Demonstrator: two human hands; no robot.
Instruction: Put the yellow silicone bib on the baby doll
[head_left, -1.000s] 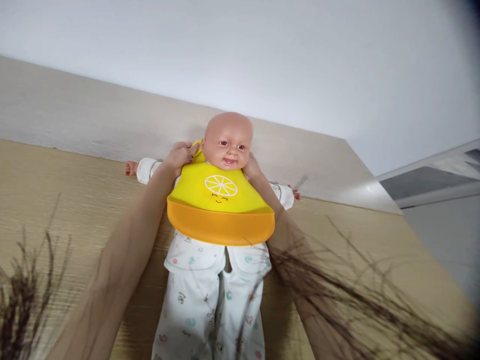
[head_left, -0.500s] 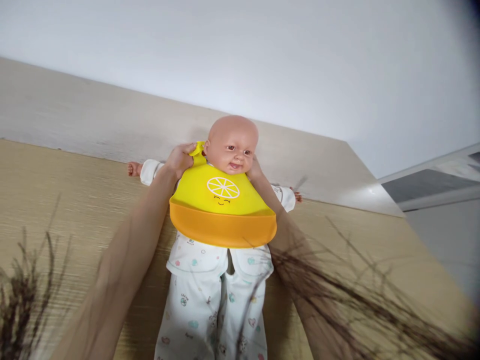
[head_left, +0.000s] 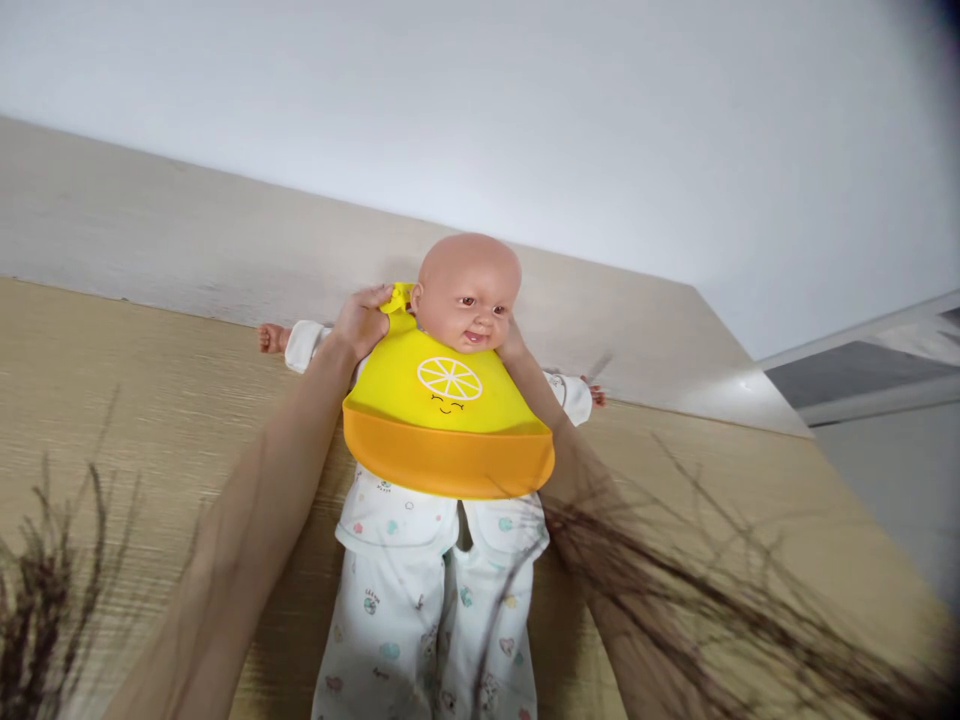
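Note:
A bald baby doll (head_left: 469,290) in white printed clothes lies face up with its arms spread. Over its chest lies a yellow bib (head_left: 390,375) with a lemon-slice print and an orange catch pocket (head_left: 448,458) along the bottom. My left hand (head_left: 363,320) pinches the bib's neck strap beside the doll's head, on the left. On the other side of the neck is my right hand (head_left: 513,343), mostly behind the doll's cheek and shoulder; its fingers are hidden, so what it holds does not show.
The doll lies on a light wood-grain surface (head_left: 150,400) with a raised pale board (head_left: 225,230) behind it. A white wall (head_left: 450,100) rises beyond. Dark strands of hair (head_left: 675,580) hang across the lower view on both sides.
The doll's head and the bib have shifted very slightly right and down in view. A little more of the yellow strap shows beside my left hand, which keeps its grip.

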